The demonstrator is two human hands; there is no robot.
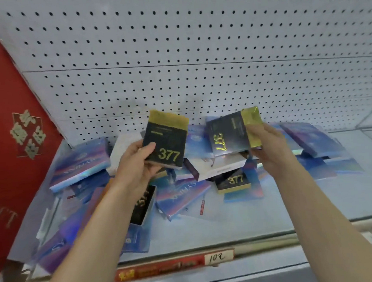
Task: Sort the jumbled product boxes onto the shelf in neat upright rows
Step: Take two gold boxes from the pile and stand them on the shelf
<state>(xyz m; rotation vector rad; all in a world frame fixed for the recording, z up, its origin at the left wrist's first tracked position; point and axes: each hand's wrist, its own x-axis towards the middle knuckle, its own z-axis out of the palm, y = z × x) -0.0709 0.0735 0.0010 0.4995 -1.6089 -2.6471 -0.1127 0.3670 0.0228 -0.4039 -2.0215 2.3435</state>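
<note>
1. A large red box [4,133] with gold characters leans at the far left end of the shelf [296,203], against the white pegboard [195,51] behind.
2. A blue iridescent box [80,164] lies tilted just right of it, at the left edge of the jumbled pile [184,185] of blue, white and black boxes lying flat and overlapping on the shelf.
3. The left hand [133,167] grips a black box marked 377 [166,140], thumb across its front, holding it upright above the pile with its gold band uppermost.
4. Another black 377 box [232,181] lies flat in the pile, between the two hands and nearer.
5. The right hand [268,147] pinches a second black and gold box [233,132] by its gold end; this one is turned sideways.
6. More blue boxes [309,140] lie at the right of the pile.
7. A red price strip [175,266] runs along the shelf's near edge.
</note>
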